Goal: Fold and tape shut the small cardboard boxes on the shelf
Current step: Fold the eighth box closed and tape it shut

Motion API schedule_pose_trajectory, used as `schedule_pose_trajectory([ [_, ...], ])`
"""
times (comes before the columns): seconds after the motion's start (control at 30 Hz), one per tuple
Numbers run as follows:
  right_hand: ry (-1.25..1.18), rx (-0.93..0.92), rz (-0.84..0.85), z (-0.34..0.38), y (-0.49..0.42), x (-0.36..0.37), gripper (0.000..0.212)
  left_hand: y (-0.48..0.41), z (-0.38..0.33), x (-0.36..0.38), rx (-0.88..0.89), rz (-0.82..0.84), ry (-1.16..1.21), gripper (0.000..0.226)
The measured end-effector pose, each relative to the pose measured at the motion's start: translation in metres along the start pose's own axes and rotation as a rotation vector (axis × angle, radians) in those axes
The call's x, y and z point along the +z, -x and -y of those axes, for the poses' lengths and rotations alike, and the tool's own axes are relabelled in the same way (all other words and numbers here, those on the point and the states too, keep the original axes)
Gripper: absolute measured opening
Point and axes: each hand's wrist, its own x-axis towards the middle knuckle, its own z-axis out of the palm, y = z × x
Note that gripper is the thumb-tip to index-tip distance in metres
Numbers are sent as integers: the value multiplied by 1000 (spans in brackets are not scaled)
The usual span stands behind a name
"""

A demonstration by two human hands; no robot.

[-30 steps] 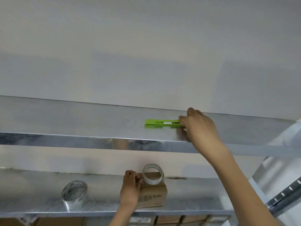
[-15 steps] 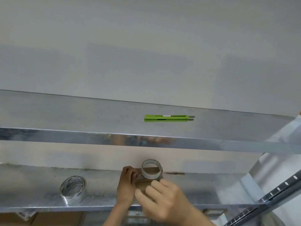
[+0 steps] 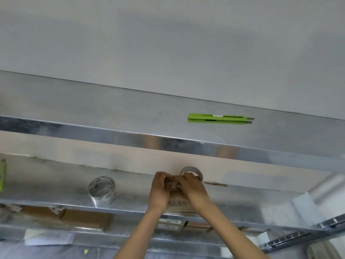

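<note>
A small brown cardboard box (image 3: 178, 202) with printed text stands at the front of the middle metal shelf (image 3: 56, 184). Both my hands are on its top. My left hand (image 3: 159, 189) grips the box's top left edge with curled fingers. My right hand (image 3: 193, 187) lies over the top from the right, fingers stretched toward the left hand and pressing down. Something shiny, blurred, shows between the fingertips; I cannot tell whether it is tape. A tape roll (image 3: 192, 171) stands just behind the box, partly hidden by my right hand.
A second tape roll (image 3: 101, 189) stands left of the box on the same shelf. A green utility knife (image 3: 216, 118) lies on the upper shelf (image 3: 112, 113). Another green object (image 3: 2, 176) shows at the left edge. More cardboard boxes (image 3: 84, 219) sit on the shelf below.
My right hand let go of the green knife on the upper shelf, came down and now rests on the box top beside my left hand. The view shifted left.
</note>
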Motion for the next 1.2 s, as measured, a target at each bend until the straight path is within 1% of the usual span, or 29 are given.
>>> schedule_pose_trajectory([
  [0.07,-76,40,1,-4,-1,1,31,2,1,-1,19,2,-16,25],
  [0.17,-120,63,38,-9,-2,5,31,4,-2,-2,11,3,19,22],
  [0.23,-96,43,69,-11,0,6,34,4,-2,-3,38,16,-7,24],
  [0.3,-65,32,65,-14,1,8,37,3,0,-4,66,23,-55,26],
  [0.37,-45,47,61,-12,2,6,39,3,1,-5,84,28,-94,26],
  [0.43,-25,74,54,-8,2,6,39,4,0,-6,64,38,-94,24],
  [0.5,31,130,37,-9,2,5,32,3,0,-5,37,46,-71,21],
  [0.57,105,247,13,-20,2,-6,18,3,0,-6,66,47,-118,19],
  [0.6,98,310,4,-29,5,-13,13,2,1,-7,90,51,-128,19],
  [0.67,-81,380,-44,-45,17,-29,14,1,2,-7,156,65,-174,16],
  [0.73,-314,357,-129,-45,33,-42,16,-1,3,-8,219,61,-264,15],
  [0.83,-487,314,-230,-24,49,-54,16,-2,2,-10,275,70,-403,15],
  [0.87,-540,313,-250,-17,52,-57,15,1,-1,-11,307,72,-454,17],
  [0.9,-600,319,-265,-10,53,-59,14,4,-6,-11,362,52,-471,24],
  [0.93,-649,324,-276,-5,53,-61,13,8,-11,-12,421,28,-435,30],
  [0.97,-672,325,-290,0,53,-63,13,14,-22,-15,447,26,-331,29],
  [1.0,-674,321,-302,4,53,-63,12,21,-34,-17,446,54,-194,22],
  [1.07,-643,303,-320,8,52,-62,12,31,-55,-19,448,157,-28,6],
  [1.13,-624,303,-333,12,50,-60,13,37,-69,-19,455,194,28,10],
  [1.2,-621,308,-352,15,48,-59,14,40,-75,-20,451,167,51,12],
])
